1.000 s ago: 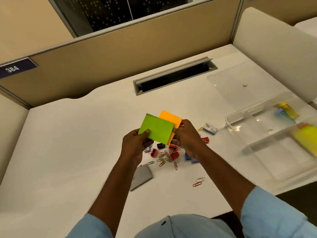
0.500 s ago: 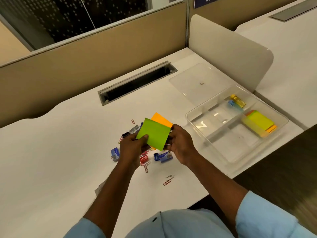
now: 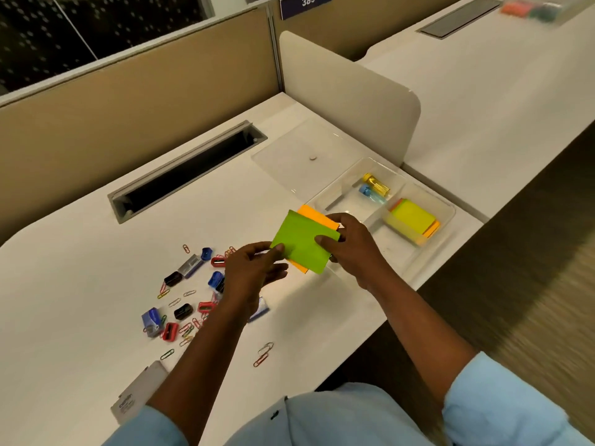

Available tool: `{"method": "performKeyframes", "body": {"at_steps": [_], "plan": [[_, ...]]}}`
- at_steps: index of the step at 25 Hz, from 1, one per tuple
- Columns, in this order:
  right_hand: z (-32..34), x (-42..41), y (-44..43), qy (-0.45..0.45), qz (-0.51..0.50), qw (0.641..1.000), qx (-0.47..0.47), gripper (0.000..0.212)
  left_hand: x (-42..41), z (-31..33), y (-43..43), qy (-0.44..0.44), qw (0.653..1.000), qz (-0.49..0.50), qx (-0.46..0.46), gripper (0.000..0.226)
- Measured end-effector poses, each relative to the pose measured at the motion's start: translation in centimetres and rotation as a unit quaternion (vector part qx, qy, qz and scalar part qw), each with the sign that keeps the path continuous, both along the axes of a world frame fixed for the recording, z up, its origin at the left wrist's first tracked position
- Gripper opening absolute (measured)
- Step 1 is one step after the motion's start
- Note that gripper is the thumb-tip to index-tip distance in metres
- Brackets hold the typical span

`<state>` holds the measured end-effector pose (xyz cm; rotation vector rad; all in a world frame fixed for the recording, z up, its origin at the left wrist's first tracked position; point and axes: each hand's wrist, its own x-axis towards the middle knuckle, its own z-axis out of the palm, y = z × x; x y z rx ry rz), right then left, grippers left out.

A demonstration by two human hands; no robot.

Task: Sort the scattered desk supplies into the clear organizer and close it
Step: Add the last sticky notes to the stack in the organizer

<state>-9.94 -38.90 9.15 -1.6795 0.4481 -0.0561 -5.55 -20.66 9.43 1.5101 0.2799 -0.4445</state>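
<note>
Two pads, green pad [image 3: 302,243] over orange pad [image 3: 317,214], held above desk at clear organizer [image 3: 449,217] near-left rim. Left hand [image 3: 254,268] pinches near-left corner; right hand [image 3: 351,249] clamps right edge. Hands close together. Matching note stack [image 3: 412,218] lies right and slightly farther, in right compartment; right hand nearer.

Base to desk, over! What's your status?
Left hand, right hand both pinch green sticky-note pad, orange sticky-note pad behind. Clear plastic organizer open, flat clear lid beside it. Coloured paper clips unsorted.
</note>
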Motion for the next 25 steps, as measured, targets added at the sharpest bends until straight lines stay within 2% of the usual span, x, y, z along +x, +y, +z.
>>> {"method": "performKeyframes", "body": {"at_steps": [2,5,7,9,13,25], "plan": [[0.1,0.1,-3.7,-0.005,-0.075,0.997,-0.028,0.041,0.0,0.0,-1.8,-0.018,1.000,-0.021,0.011,0.024],[0.1,0.0,-9.5,-0.012,-0.180,0.970,-0.162,0.038,0.1,0.0,-3.4,-0.037,0.998,-0.036,0.041,0.014],[-0.2,-0.1,-12.9,-0.003,-0.224,0.948,-0.225,0.034,0.2,-0.1,-4.1,-0.042,0.997,-0.044,0.058,0.014],[-0.7,-0.2,-15.4,0.019,-0.246,0.937,-0.248,0.029,0.3,-0.2,-4.5,-0.041,0.996,-0.045,0.067,0.016],[-2.3,-0.1,-18.3,0.067,-0.234,0.928,-0.282,0.025,0.3,-0.5,-5.3,-0.037,0.996,-0.038,0.070,0.013],[-5.2,0.6,-19.8,0.115,-0.188,0.937,-0.270,0.031,0.5,-1.4,-7.1,-0.030,0.996,-0.048,0.076,0.016]]}}
